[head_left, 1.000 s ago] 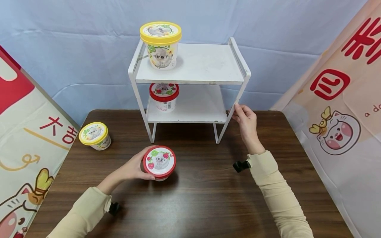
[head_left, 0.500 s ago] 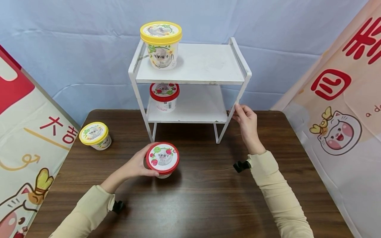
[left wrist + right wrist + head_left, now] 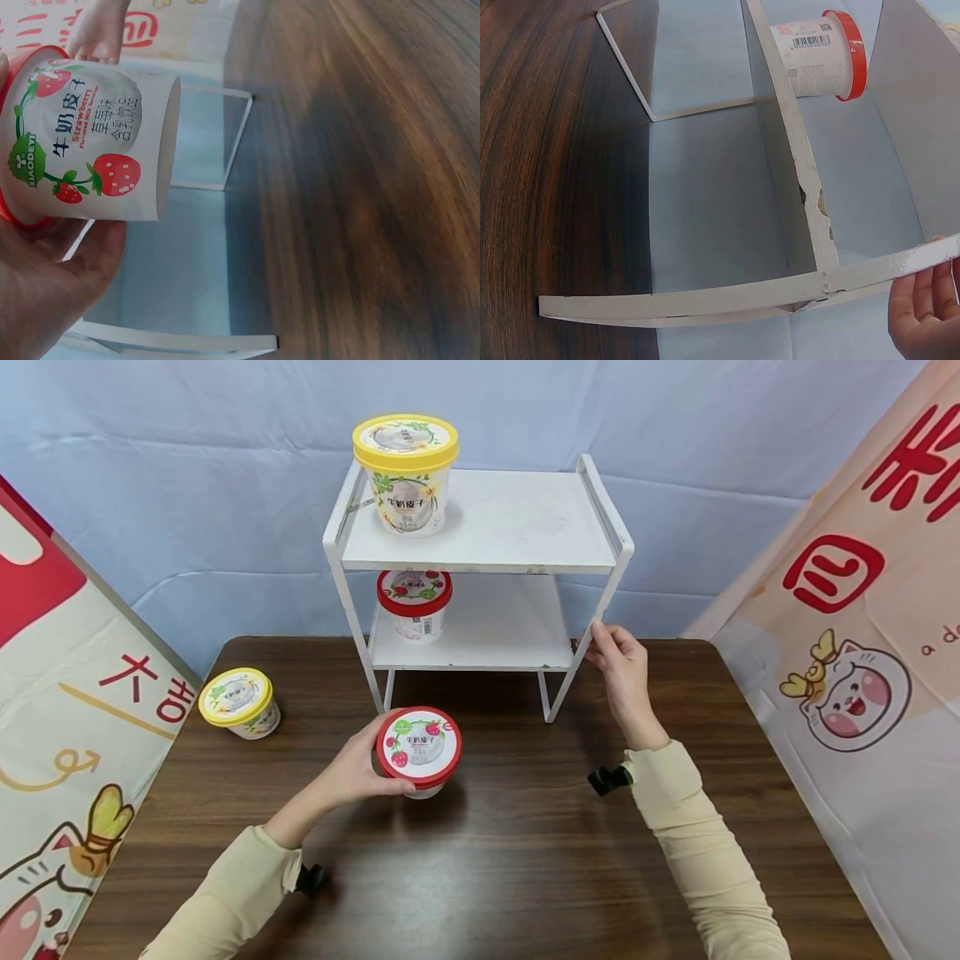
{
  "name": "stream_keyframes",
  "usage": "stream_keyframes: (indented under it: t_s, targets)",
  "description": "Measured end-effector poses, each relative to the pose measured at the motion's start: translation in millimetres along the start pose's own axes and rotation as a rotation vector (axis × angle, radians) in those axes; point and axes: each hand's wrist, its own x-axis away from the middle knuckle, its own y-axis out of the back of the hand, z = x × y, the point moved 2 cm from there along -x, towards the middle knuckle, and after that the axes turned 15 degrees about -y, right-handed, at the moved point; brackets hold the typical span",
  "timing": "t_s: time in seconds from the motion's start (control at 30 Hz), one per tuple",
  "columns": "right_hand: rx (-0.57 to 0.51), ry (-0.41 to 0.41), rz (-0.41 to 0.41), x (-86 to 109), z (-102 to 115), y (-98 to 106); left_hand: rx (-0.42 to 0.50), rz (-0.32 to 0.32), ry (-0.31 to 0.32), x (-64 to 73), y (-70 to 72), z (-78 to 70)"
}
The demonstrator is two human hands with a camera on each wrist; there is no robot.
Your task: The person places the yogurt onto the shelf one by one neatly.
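My left hand (image 3: 358, 767) grips a red-lidded strawberry milk tub (image 3: 420, 748) round its side, holding it above the table in front of the rack. In the left wrist view the tub (image 3: 97, 142) shows its strawberry print, its base clear of the wood. At the right, my right hand (image 3: 621, 672) pinches the front leg of a white two-tier rack (image 3: 525, 518); in the right wrist view its fingers (image 3: 924, 294) lie against that leg. A second red-lidded tub (image 3: 412, 606) sits on the lower shelf at the left, partly hidden under the upper shelf. A large yellow-lidded tub (image 3: 407, 477) stands above it.
A small yellow-lidded tub (image 3: 240, 702) stands at the left edge of the brown wooden table (image 3: 510, 843). Printed banners flank both sides, and a pale blue cloth (image 3: 247, 527) hangs behind the rack. The upper shelf overhangs the lower one.
My left hand has carried the strawberry tub a short way forward and to the right, toward the rack. The right hand keeps its hold on the leg without moving.
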Motion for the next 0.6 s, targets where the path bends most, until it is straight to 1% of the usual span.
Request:
stream_keyframes:
  t_s: [0.23,0.43,0.6]
  targets:
    - [0.028,0.007,0.009,0.1,-1,1,0.011,-0.051,0.026,-4.4,-0.1,-4.0]
    - [0.022,0.011,0.01,0.1,-1,1,0.012,-0.081,0.05,-7.8,0.1,-8.9]
    - [0.012,0.002,-0.003,-0.4,0,0,0.001,-0.11,0.058,-12.6,0.5,-11.7]
